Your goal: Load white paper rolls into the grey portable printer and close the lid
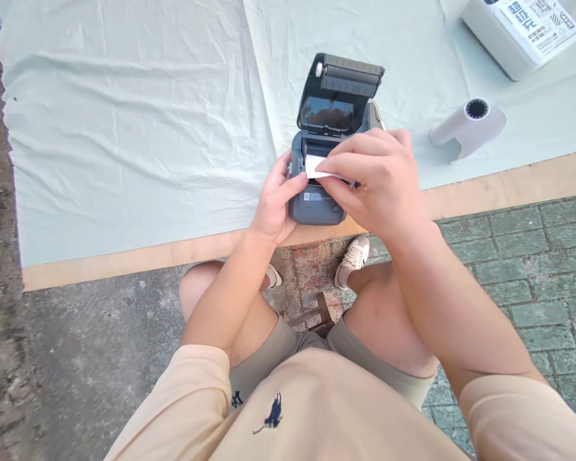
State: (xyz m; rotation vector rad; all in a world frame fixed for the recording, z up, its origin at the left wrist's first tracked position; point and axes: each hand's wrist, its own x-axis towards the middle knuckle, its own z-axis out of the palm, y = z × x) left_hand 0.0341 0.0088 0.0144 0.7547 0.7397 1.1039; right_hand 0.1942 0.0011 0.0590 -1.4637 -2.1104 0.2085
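A dark label printer stands at the table's near edge with its hinged lid tipped up and back. My left hand grips the printer's left side, thumb over the front of the opening. In my right hand, a small piece of white paper is pinched between thumb and fingers, held over the open compartment. How far the paper reaches inside is hidden by my right hand, which also covers the printer's right side.
A partly unrolled white paper roll with a black-toothed core lies to the right. Behind it, at the upper right, is a white box with a printed label. A pale cloth covers the table, whose wooden edge runs along the front.
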